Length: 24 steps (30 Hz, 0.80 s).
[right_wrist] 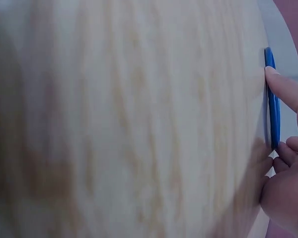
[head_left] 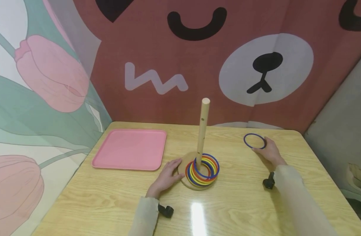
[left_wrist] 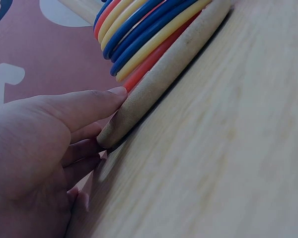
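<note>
A wooden peg rises from a round wooden base near the middle of the table. Around its foot lies a loose stack of red, yellow and blue rings. My left hand holds the base at its left edge, its thumb on top by the lowest red ring and its other fingers against the side. Off to the right, my right hand grips a single blue ring between thumb and fingers, low over the table. Whether that ring touches the tabletop I cannot tell.
A pink tray lies on the wooden table at the back left. Behind the table's far edge hangs a printed bear backdrop. Each wrist wears a small black camera.
</note>
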### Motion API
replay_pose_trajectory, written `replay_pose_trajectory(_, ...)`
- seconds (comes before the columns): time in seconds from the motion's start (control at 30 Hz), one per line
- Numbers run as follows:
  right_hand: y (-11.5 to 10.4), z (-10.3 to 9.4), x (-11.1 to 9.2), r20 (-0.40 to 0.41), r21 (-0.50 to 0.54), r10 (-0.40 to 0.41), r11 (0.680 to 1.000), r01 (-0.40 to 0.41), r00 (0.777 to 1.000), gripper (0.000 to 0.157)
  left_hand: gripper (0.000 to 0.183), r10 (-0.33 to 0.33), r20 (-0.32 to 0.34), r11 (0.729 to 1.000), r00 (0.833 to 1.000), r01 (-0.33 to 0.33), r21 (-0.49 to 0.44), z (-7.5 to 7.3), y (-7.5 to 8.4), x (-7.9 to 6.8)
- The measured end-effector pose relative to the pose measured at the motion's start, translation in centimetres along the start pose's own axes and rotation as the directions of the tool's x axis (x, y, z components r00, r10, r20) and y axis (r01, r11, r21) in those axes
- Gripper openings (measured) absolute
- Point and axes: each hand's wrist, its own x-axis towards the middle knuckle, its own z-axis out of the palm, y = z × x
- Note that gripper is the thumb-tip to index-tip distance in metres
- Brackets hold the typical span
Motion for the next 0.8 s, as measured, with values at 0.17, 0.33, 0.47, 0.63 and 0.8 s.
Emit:
replay_pose_trajectory(0.17,0.29,0.01,0.25,0.017,0.007,0.001,1.000,-0.001,1.000,0.103,0.068,0.013,0.000,1.000,1.000,-0.013,0.003,0.11,-0.07,0.06)
replay_pose_trajectory(0.33,0.12,0.00,0.26,0.051,0.034,0.004,0.999,-0.006,0.999,0.108,0.068,-0.001,-0.004,1.000,1.000,0.001,0.019,0.25,-0.01,-0.01)
replay_pose_trajectory(0.47,-0.05,0.04,0.25,0.053,0.026,0.021,0.999,-0.023,0.998,0.108,0.068,0.003,-0.003,1.000,1.000,-0.003,0.023,0.28,0.08,-0.07)
replay_pose_trajectory(0.63,-0.05,0.24,0.50,0.022,0.012,0.013,1.000,-0.014,1.000,0.105,0.068,-0.007,-0.002,1.000,1.000,0.007,0.020,0.18,0.03,-0.03)
replay_pose_trajectory(0.8,-0.50,0.27,0.32,0.007,-0.030,-0.007,1.000,0.007,1.000,0.104,0.068,-0.022,0.000,1.000,1.000,0.022,0.010,0.12,0.03,-0.04)
